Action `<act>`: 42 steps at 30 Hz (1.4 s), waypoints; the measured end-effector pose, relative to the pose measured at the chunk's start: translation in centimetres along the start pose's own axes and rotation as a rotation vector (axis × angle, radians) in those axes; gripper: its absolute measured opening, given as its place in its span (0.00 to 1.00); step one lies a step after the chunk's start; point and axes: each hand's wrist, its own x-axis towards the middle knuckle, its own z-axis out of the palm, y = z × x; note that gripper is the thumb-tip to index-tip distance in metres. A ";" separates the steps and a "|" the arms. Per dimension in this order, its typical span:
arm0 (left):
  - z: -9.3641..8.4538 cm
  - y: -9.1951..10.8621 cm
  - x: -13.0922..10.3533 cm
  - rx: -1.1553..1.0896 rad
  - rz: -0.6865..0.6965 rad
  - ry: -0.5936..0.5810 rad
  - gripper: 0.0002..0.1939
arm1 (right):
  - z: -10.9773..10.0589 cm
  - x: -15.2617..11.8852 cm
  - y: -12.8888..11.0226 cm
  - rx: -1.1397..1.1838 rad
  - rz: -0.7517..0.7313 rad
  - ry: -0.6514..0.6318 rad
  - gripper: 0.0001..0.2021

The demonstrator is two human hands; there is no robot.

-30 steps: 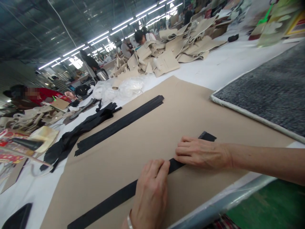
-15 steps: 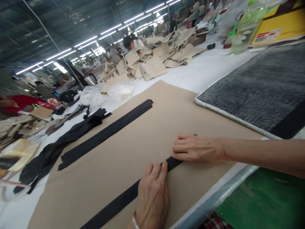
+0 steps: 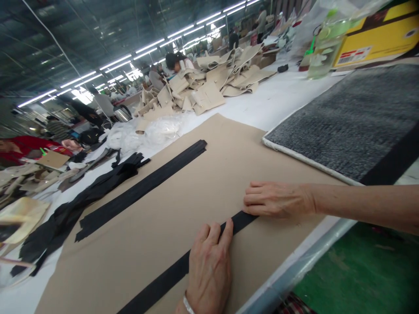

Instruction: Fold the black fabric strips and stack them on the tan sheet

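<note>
A long black strip (image 3: 163, 279) lies slantwise across a large beige sheet (image 3: 235, 170) on the table. My left hand (image 3: 211, 264) rests over the strip near its middle, fingers stretched out and slightly apart, pressing it down. Farther along to the right, my right hand (image 3: 278, 200) has its fingers curled down on the same strip; the tips and the strip's far end are hidden beneath it. A flat bundle of black strips (image 3: 144, 188) lies on the sheet beyond my left hand.
Loose black material (image 3: 81, 203) lies left of the sheet. A grey textured mat (image 3: 340, 122) with a black band (image 3: 393, 161) is at right. Behind are a heap of beige pieces (image 3: 207, 96), clear plastic (image 3: 160, 131), a bottle (image 3: 322, 52) and a yellow box (image 3: 379, 43).
My right hand has shifted slightly to the right along the strip, and the gap between my hands is a little wider. My left hand stays on the strip. The camera view has moved slightly.
</note>
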 end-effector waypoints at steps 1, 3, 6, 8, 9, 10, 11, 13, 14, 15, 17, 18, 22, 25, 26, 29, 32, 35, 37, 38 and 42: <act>-0.1 0.0 0.0 0.001 -0.007 -0.006 0.33 | -0.1 -0.2 0.0 0.002 0.002 0.001 0.12; -0.2 0.0 0.2 -0.007 -0.034 -0.006 0.32 | -0.2 -0.4 0.1 0.008 0.009 0.003 0.12; -0.7 0.2 1.0 -0.062 -0.080 0.023 0.27 | -0.4 -0.7 0.0 0.013 0.022 0.001 0.13; -0.8 0.4 1.7 -0.129 -0.073 0.034 0.25 | -0.4 -0.7 -0.1 0.010 0.029 -0.003 0.12; -0.9 0.6 2.1 -0.166 -0.054 0.032 0.25 | -0.3 -0.7 -0.1 0.008 0.028 -0.006 0.12; -0.8 0.8 2.5 -0.200 -0.032 0.027 0.24 | -0.3 -0.7 0.0 0.006 0.026 -0.008 0.11; -0.7 1.0 2.9 -0.225 -0.007 0.019 0.24 | -0.2 -0.8 0.0 0.004 0.024 -0.011 0.11; -0.4 1.3 3.3 -0.233 0.030 0.004 0.21 | -0.2 -0.8 0.0 0.001 0.024 -0.014 0.11; -0.2 1.4 3.4 -0.218 0.040 -0.001 0.20 | -0.2 -0.9 0.0 0.000 0.025 -0.016 0.12; -0.1 1.5 3.4 -0.197 0.048 -0.005 0.19 | -0.2 -1.0 0.0 -0.001 0.027 -0.016 0.12; -0.1 1.6 3.4 -0.157 0.063 -0.010 0.20 | -0.2 -1.2 0.0 -0.002 0.032 -0.018 0.12; -0.2 1.7 3.4 -0.143 0.067 -0.010 0.21 | -0.3 -1.4 0.0 -0.001 0.033 -0.019 0.12; -0.6 2.0 3.8 -0.095 0.072 -0.019 0.23 | -0.4 -2.1 0.1 -0.003 0.046 -0.020 0.13; -0.9 2.5 4.3 -0.046 0.070 -0.033 0.23 | -0.6 -2.5 0.2 -0.009 0.055 -0.020 0.14; -0.9 2.7 4.5 -0.032 0.069 -0.039 0.23 | -0.7 -2.6 0.2 -0.009 0.055 -0.020 0.14; -1.0 3.3 4.8 0.006 0.051 -0.064 0.24 | -0.7 -3.0 0.3 -0.008 0.053 -0.022 0.14; -1.0 3.7 5.0 0.054 0.024 -0.077 0.26 | -0.7 -3.6 0.4 -0.015 0.065 -0.017 0.15; -0.9 4.0 4.9 0.088 0.011 -0.062 0.27 | -0.6 -4.4 0.6 -0.025 0.074 -0.009 0.15; -0.7 4.1 4.8 0.103 0.010 -0.046 0.28 | -0.6 -4.9 0.7 -0.033 0.082 -0.002 0.15; -0.6 4.2 4.7 0.108 0.012 -0.038 0.28 | -0.6 -5.1 0.7 -0.038 0.088 0.001 0.15; -0.4 4.3 4.5 0.121 0.020 -0.022 0.29 | -0.8 -5.5 0.5 -0.050 0.119 -0.001 0.16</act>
